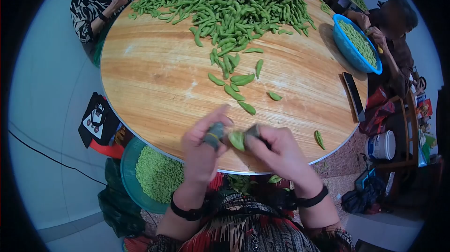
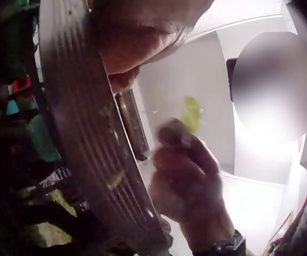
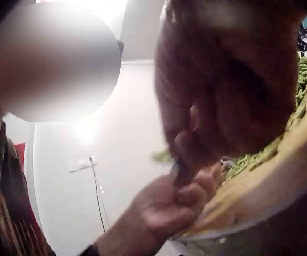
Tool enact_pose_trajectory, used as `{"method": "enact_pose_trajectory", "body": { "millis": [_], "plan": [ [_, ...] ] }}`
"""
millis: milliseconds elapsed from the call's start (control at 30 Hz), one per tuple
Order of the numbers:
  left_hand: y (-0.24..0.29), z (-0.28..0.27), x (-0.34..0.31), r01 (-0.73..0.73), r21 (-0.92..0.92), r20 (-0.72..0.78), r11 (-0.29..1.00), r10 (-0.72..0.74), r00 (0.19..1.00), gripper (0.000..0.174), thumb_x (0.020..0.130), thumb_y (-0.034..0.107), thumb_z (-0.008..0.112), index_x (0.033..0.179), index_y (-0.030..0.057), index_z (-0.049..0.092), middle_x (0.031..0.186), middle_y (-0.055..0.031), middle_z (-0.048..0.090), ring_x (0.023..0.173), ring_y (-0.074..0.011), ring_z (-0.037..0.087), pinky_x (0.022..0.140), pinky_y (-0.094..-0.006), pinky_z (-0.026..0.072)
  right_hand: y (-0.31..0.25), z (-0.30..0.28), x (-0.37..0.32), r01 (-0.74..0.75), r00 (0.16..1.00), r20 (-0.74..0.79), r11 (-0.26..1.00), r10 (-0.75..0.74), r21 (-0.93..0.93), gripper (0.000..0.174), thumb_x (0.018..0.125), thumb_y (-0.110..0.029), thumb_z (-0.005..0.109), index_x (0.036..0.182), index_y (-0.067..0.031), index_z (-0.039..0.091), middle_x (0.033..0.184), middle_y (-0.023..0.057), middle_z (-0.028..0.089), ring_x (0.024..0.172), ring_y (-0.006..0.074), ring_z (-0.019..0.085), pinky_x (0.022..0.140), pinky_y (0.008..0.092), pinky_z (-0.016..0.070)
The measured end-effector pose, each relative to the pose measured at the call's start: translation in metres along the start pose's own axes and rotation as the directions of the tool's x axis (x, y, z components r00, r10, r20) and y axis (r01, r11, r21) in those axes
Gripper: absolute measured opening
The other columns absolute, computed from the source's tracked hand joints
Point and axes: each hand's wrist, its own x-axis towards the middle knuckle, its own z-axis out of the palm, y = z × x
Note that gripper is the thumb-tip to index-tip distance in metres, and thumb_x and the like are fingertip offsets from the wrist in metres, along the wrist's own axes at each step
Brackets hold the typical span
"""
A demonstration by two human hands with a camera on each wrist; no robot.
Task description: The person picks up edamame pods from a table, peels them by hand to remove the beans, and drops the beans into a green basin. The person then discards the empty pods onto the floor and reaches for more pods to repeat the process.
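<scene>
In the head view, my right hand [image 1: 281,151] pinches a green soybean pod [image 1: 237,140] between thumb and finger, with a dark covering over the fingertips. My left hand [image 1: 199,142] is close to the pod's left side, blurred, its thumb in a dark wrap with a yellow band [image 1: 214,135]. The left fingers bend loosely and no object shows in them. The pod [image 2: 191,113] sticks up from the right hand [image 2: 188,181] in the left wrist view. Several loose pods [image 1: 234,93] lie on the round wooden table [image 1: 154,83] beyond both hands.
A large heap of pods [image 1: 243,3] covers the table's far side. A blue basin [image 1: 344,45] of beans and a phone [image 1: 354,97] stand at the right edge. By my left forearm is a green basin [image 1: 129,177] of shelled beans. Other people sit around the table.
</scene>
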Motion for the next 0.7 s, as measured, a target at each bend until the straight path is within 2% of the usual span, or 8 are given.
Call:
{"method": "enact_pose_trajectory", "body": {
  "millis": [67,100,200,367,467,500,533,700],
  "plan": [
    [0.006,-0.003,0.003,-0.081,0.077,-0.130,0.994,0.091,0.987,0.034,0.088,0.006,0.048,0.120,-0.0060,0.050,0.089,-0.0070,0.057,0.061,-0.0045,0.046,0.044,-0.0125,0.0309,-0.013,-0.022,-0.002,0.270,0.790,0.552,0.960,-0.266,0.075,0.020,0.084,-0.017,0.060,0.076,0.0004,0.055,0.059,0.0142,0.053,0.052,0.0233,0.055,0.052,0.0350,0.0428],
    [0.012,-0.008,0.002,-0.090,0.024,-0.112,0.996,0.092,0.989,0.035,0.089,0.006,0.048,0.121,-0.0055,0.048,0.088,-0.0061,0.056,0.060,-0.0041,0.045,0.044,-0.0123,0.0302,-0.018,-0.022,0.001,0.268,0.790,0.554,0.961,-0.263,0.074,0.020,0.084,-0.017,0.060,0.076,0.0004,0.055,0.059,0.0142,0.053,0.052,0.0233,0.055,0.052,0.0350,0.0428],
    [0.014,-0.008,-0.001,-0.017,-0.050,-0.052,0.999,0.014,0.999,0.036,0.089,0.005,0.047,0.124,-0.0028,0.047,0.087,-0.0046,0.055,0.059,-0.0032,0.044,0.043,-0.0125,0.0289,-0.023,-0.017,0.020,0.240,0.969,0.096,0.787,-0.225,-0.568,0.026,0.080,-0.022,0.062,0.089,0.0014,0.054,0.066,0.0200,0.059,0.063,0.0361,0.060,0.056,0.0437,0.0454],
    [0.009,0.006,-0.005,0.090,-0.018,-0.017,0.996,-0.090,0.996,0.035,0.089,0.007,0.048,0.123,-0.0033,0.048,0.086,-0.0036,0.053,0.060,-0.0035,0.043,0.042,-0.0122,0.0277,-0.001,-0.013,0.046,0.189,0.973,0.077,0.563,-0.216,-0.805,0.024,0.079,-0.017,0.061,0.089,0.0030,0.053,0.063,0.0215,0.058,0.065,0.0375,0.060,0.056,0.0434,0.0457],
    [0.010,0.009,-0.007,0.124,-0.094,-0.020,0.988,-0.127,0.992,0.034,0.088,0.007,0.049,0.120,-0.0024,0.049,0.087,-0.0036,0.052,0.060,-0.0041,0.043,0.042,-0.0123,0.0276,-0.006,-0.022,0.037,0.286,0.956,0.086,0.816,-0.282,-0.502,0.016,0.083,-0.014,0.058,0.082,0.0005,0.054,0.057,0.0126,0.057,0.052,0.0253,0.058,0.047,0.0350,0.0421],
    [0.012,0.009,-0.007,0.227,-0.222,0.078,0.948,-0.215,0.974,0.032,0.086,0.003,0.051,0.118,-0.0016,0.051,0.087,-0.0038,0.054,0.060,-0.0033,0.042,0.044,-0.0127,0.0273,-0.015,-0.026,0.030,0.019,0.988,0.153,0.996,-0.005,-0.092,0.016,0.086,-0.015,0.056,0.080,-0.0011,0.054,0.057,0.0064,0.054,0.049,0.0169,0.051,0.045,0.0294,0.0374],
    [0.013,0.009,-0.008,0.335,-0.332,0.188,0.882,-0.287,0.939,0.031,0.085,-0.002,0.052,0.116,-0.0007,0.053,0.087,-0.0039,0.056,0.059,-0.0024,0.042,0.046,-0.0130,0.0270,-0.020,-0.027,0.023,-0.318,0.921,0.324,0.900,0.218,0.298,0.018,0.089,-0.017,0.054,0.078,-0.0027,0.055,0.056,0.0002,0.052,0.045,0.0086,0.044,0.042,0.0239,0.0328],
    [-0.007,0.010,-0.010,0.214,-0.349,0.182,0.912,-0.157,0.971,0.019,0.085,0.003,0.054,0.104,0.0011,0.055,0.086,-0.0058,0.059,0.057,-0.0027,0.042,0.045,-0.0141,0.0275,-0.026,-0.019,-0.004,-0.304,0.912,0.371,0.897,0.176,0.321,0.020,0.094,-0.021,0.049,0.081,-0.0051,0.053,0.060,-0.0052,0.045,0.051,0.0016,0.037,0.045,0.0181,0.0271]
  ]
}}
